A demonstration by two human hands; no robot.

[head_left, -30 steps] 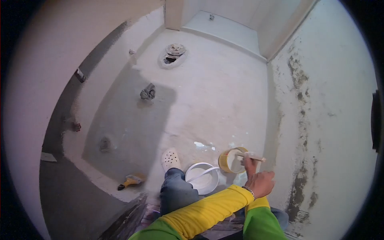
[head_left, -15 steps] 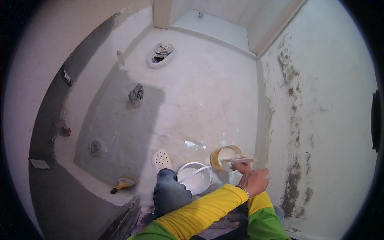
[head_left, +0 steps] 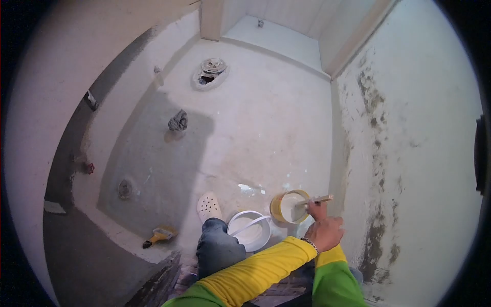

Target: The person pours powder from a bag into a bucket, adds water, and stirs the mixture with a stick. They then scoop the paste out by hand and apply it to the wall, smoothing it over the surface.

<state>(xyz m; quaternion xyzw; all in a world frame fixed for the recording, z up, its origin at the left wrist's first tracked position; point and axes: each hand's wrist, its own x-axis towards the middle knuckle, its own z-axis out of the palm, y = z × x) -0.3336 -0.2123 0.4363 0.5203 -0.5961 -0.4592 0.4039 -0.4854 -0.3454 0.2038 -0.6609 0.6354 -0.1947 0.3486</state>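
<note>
My right hand (head_left: 317, 209) is closed round a wooden-handled brush (head_left: 321, 199), which slants over the rim of a yellow bucket (head_left: 276, 209). Its lower end meets the pale liquid (head_left: 290, 207) inside. My left hand (head_left: 327, 233), with a bracelet at its wrist, crosses over my right wrist; its fingers curl on the right sleeve (head_left: 331, 256) near the cuff, partly hiding it. Left of the yellow bucket stands a white pail (head_left: 266, 238) with a white handle and whitish liquid in it.
A yellow-handled paintbrush (head_left: 159, 235) lies on the ledge at lower left. My shoe (head_left: 209, 206) rests beside the pail. A drain opening (head_left: 209, 77) and a grey plugged pipe (head_left: 178, 121) rise from the floor. On the right, the wall (head_left: 376, 128) has dark patches.
The brush has tilted from nearly level across the yellow bucket, its handle end rising. My right hand has shifted slightly right. The view has moved a little.
</note>
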